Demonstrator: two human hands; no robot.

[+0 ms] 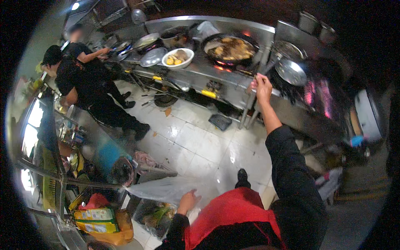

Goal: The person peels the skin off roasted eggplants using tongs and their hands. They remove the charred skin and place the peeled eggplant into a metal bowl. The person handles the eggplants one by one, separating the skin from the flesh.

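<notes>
My right hand (262, 89) is raised at the front edge of the steel stove counter (200, 74), fingers curled together. Whether something thin is pinched in them, I cannot tell. Just beyond it lies a shiny metal pan (290, 72) over the right burner area. My left hand (188, 202) hangs low by my red apron (228, 212), fingers apart, beside a clear plastic sheet or bag (165, 189); contact with the plastic is unclear. Further back, a wide black wok (229, 48) of bubbling oil and browned food pieces sits over flames.
A white bowl (178, 58) of yellow-cut food and a metal lid (153, 57) stand left of the wok. Two people in black (93, 84) are at the left. A dark tray (220, 122) lies on the tiled floor (197, 137). Below left is a plastic-lined bin (156, 215) with scraps.
</notes>
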